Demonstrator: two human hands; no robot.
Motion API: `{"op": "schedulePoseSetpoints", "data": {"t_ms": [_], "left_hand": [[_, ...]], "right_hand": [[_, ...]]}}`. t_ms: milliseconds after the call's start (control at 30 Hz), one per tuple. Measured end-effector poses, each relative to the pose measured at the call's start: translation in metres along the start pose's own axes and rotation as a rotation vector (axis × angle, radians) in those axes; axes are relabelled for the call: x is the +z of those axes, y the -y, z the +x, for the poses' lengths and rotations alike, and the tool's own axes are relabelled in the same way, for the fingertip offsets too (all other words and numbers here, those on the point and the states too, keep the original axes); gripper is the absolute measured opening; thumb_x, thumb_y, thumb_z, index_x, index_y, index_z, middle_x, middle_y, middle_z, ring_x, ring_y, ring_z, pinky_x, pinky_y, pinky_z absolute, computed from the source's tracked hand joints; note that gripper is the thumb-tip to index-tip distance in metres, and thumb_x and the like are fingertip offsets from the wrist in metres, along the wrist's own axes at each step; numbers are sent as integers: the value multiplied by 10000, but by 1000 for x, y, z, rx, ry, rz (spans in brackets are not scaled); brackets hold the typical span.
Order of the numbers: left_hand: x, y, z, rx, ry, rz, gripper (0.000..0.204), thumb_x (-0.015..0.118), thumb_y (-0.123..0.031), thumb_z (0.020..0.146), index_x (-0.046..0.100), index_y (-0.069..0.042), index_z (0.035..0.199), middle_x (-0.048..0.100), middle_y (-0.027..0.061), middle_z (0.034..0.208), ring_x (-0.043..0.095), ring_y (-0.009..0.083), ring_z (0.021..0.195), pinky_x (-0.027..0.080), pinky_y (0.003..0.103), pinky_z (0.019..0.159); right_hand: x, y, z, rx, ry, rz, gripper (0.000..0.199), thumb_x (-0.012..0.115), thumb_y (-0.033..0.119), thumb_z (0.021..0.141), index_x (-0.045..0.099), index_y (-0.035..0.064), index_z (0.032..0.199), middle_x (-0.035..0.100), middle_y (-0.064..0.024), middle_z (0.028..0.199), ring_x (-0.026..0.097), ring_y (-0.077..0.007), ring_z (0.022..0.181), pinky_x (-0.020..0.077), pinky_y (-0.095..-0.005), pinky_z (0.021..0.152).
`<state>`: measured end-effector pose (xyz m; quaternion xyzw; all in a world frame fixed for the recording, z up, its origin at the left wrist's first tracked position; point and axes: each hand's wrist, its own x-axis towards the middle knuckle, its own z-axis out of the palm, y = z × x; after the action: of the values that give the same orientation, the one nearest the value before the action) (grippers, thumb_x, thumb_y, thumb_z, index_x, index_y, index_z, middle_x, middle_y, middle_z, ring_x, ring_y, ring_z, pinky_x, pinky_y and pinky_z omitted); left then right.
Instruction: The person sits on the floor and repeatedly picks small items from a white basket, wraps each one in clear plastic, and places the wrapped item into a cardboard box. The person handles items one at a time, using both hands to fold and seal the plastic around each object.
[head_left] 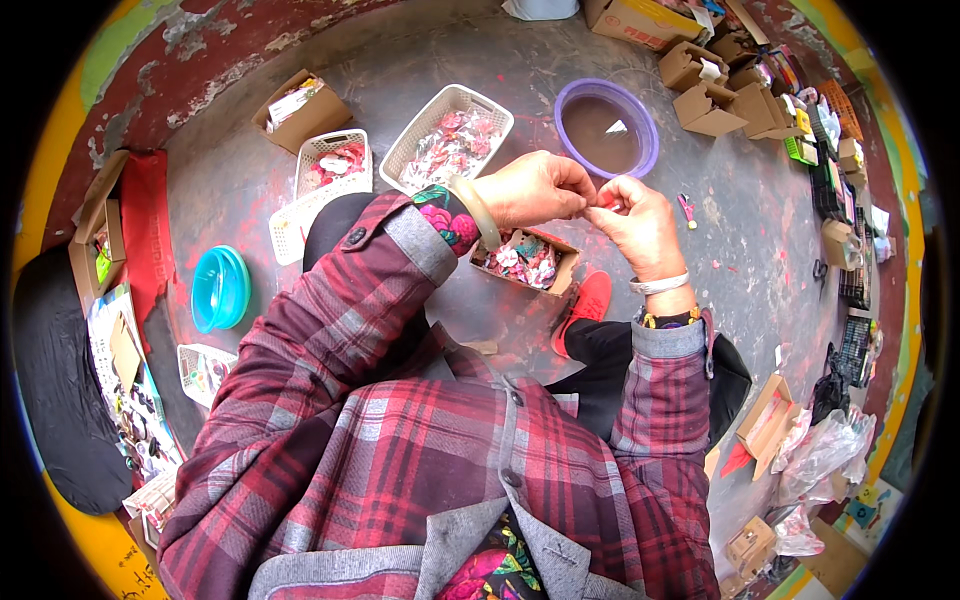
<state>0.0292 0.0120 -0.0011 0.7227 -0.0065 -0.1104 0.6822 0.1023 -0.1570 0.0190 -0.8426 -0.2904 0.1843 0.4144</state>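
Note:
My left hand (535, 188) and my right hand (640, 228) meet fingertip to fingertip in front of me, both closed in a pinch. A small red piece (613, 206) shows between the thumb and fingers of the right hand; its kind is too small to tell. Whatever the left fingertips pinch is hidden. Just below the hands, an open cardboard box (563, 277) on the floor holds pink, white and dark small pieces (527, 260). Behind them stands a purple-rimmed basin (648, 165) with murky water.
White plastic baskets (394, 172) with pink and red pieces stand ahead on the left, near a cardboard box (318, 112). Teal bowls (222, 290) sit farther left. Small scissors (687, 210) lie right of my hands. Boxes and black crates (856, 350) line the right wall.

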Motion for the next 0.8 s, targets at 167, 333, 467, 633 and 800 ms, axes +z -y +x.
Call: {"op": "schedulePoseSetpoints", "data": {"t_ms": [167, 333, 467, 633, 800], "left_hand": [[2, -9, -5, -37, -73, 143, 239, 596, -183, 834, 611, 21, 957, 633, 50, 817, 573, 99, 781, 468, 256, 721], [5, -6, -2, -35, -171, 166, 275, 605, -189, 798, 609, 40, 950, 648, 74, 820, 586, 116, 774, 464, 265, 709], [5, -7, -2, -81, -212, 194, 300, 610, -173, 769, 606, 52, 968, 650, 92, 822, 595, 130, 773, 469, 276, 718], [-3, -9, -2, -148, -160, 133, 309, 620, -159, 770, 603, 61, 986, 646, 90, 850, 600, 130, 766, 489, 271, 710], [-4, -3, -2, -74, -170, 248, 277, 621, -133, 759, 617, 36, 978, 651, 99, 826, 617, 147, 752, 495, 276, 690]], "right_hand": [[7, 9, -1, -73, -77, -188, 212, 700, 93, 646, 554, 48, 793, 588, -88, 662, 589, -200, 618, 457, -323, 559], [17, 18, -3, -205, -157, -312, 285, 675, 84, 679, 492, 69, 897, 591, -142, 691, 595, -338, 677, 456, -400, 575], [23, 19, -2, -292, -168, -368, 265, 643, 63, 704, 479, 66, 912, 586, -155, 701, 591, -353, 694, 450, -418, 577], [25, 21, -1, -334, -142, -368, 259, 615, 38, 715, 475, 70, 931, 590, -156, 733, 590, -353, 725, 450, -421, 595], [28, 15, 2, -316, -162, -325, 303, 626, -8, 719, 500, 92, 976, 554, -70, 663, 583, -204, 624, 463, -315, 577]]}}
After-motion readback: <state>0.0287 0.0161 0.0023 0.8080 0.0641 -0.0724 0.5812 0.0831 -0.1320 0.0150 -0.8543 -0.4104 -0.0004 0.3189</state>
